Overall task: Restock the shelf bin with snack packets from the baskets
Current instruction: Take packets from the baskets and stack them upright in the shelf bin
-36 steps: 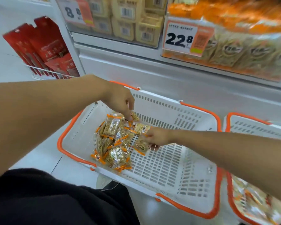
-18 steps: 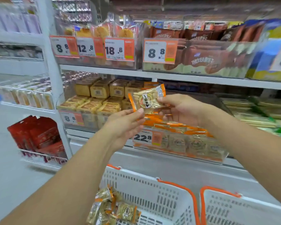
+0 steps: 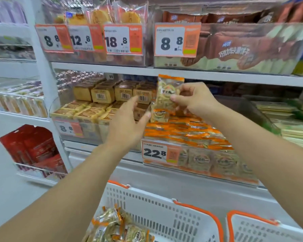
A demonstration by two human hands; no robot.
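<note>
Fingers (image 3: 177, 99) of the right hand (image 3: 193, 100) pinch a packet (image 3: 166, 95), thumb on its near face and the other fingers curled behind it. The packet stands upright, orange band at top, above the rear of the bin (image 3: 217, 165). A second packet (image 3: 158, 115) hangs directly beneath it at 6 o'clock, touching its lower edge; whether the two are joined cannot be told. The left hand (image 3: 128, 123) lies at 8 o'clock from the held packet, palm turned away from the camera, fingers straight and slightly spread, gripping nothing. Its thumb tip sits just beside the lower packet; contact cannot be confirmed. The bin, a clear-fronted tray on the lower shelf (image 3: 182, 74), is filled with rows of orange-edged packets and carries a price tag (image 3: 155, 153) reading 22.8 on its front left. At 9 o'clock from the bin stands a stack of tan boxed goods (image 3: 101, 95) with barcodes showing. On the tier above, tags read 8.8, 12.8, 18.8 and 8.8. At 6 o'clock from the bin, a white basket (image 3: 164, 215) with orange rim holds a heap of loose packets (image 3: 115, 227) in its left corner. A second basket (image 3: 262, 229) stands just beside it at 3 o'clock; its contents are out of frame. Red pouches (image 3: 33, 145) hang in a wire rack at far left.
</note>
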